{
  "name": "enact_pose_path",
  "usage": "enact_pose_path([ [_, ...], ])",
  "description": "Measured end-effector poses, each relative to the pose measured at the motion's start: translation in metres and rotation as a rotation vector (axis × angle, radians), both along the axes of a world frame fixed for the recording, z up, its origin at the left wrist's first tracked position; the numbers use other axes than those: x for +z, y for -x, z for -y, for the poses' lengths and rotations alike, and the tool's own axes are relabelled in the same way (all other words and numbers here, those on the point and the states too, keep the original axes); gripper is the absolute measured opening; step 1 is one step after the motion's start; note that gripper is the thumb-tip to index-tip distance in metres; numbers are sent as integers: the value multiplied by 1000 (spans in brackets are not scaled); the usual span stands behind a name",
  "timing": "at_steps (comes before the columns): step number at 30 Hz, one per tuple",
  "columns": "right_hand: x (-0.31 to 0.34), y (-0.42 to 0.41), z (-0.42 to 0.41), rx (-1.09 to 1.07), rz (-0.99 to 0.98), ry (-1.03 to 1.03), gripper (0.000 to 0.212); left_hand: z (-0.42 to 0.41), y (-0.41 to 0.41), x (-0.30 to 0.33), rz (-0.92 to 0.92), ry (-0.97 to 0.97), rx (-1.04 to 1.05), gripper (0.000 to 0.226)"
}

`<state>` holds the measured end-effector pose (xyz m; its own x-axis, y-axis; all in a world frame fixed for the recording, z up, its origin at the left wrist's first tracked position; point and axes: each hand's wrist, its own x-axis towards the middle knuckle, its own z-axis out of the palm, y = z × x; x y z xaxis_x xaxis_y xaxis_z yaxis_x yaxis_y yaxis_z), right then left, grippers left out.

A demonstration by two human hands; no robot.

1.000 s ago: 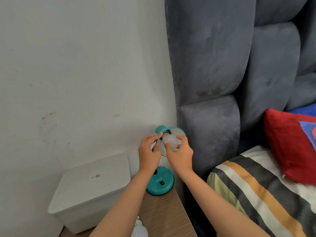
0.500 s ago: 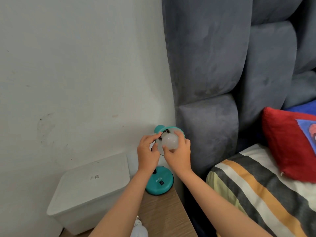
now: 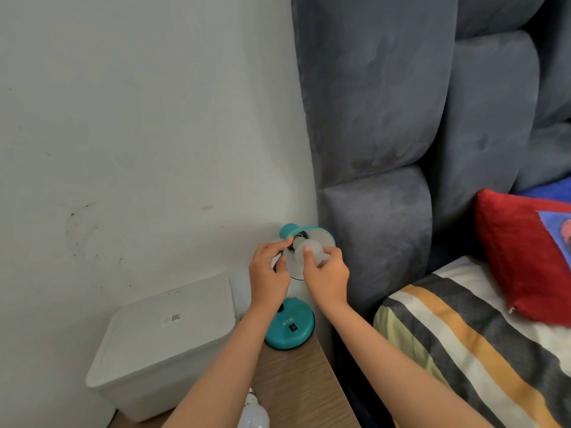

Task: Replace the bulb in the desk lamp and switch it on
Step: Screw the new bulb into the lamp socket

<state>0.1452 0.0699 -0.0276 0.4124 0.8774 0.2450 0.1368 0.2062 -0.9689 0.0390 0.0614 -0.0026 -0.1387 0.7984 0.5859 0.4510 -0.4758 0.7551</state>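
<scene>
Gripping bulb (image 3: 309, 253) at shade (image 3: 321, 239): right hand (image 3: 326, 274)

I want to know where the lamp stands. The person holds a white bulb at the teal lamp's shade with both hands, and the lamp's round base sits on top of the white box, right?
Not quite. In the head view the lamp base sits on the wooden table, beside the white box, not on it. The rest holds: the right hand grips the bulb at the shade, and the left hand steadies it.
</scene>
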Motion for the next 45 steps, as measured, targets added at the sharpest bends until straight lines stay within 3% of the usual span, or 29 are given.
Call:
enact_pose_path([
  [4, 2, 3, 7, 6, 120, -121, 58, 1, 0, 0, 4, -4, -2, 46],
  [9, 2, 1, 1, -9, -5, 12, 52, 1, 1, 0, -5, -4, -1, 46],
  [14, 2, 3, 3, 11, 106, -102, 59, -1, 0, -1, -3, 4, 9, 45],
  [19, 1, 3, -2, 10, -133, 75, 49, 1, 0, 0, -5, 5, -1, 44],
  [24, 4, 4, 5, 18, 99, -80, 59, 0, 0, 0, -6, 10, -3, 45],
  [29, 3, 1, 1, -5, 24, -12, 54, -1, 0, 0, -9, 6, 1, 45],
  [35, 0, 0, 5, 35, 168, -113, 56, -1, 0, -1, -16, 9, 4, 45],
  [42, 3, -3, 1, 2, 82, -37, 55, -1, 0, 0, -14, 2, -2, 44],
  [45, 2, 0, 4, 17, 159, -98, 60, 0, 0, 0, -8, 6, -3, 44],
])
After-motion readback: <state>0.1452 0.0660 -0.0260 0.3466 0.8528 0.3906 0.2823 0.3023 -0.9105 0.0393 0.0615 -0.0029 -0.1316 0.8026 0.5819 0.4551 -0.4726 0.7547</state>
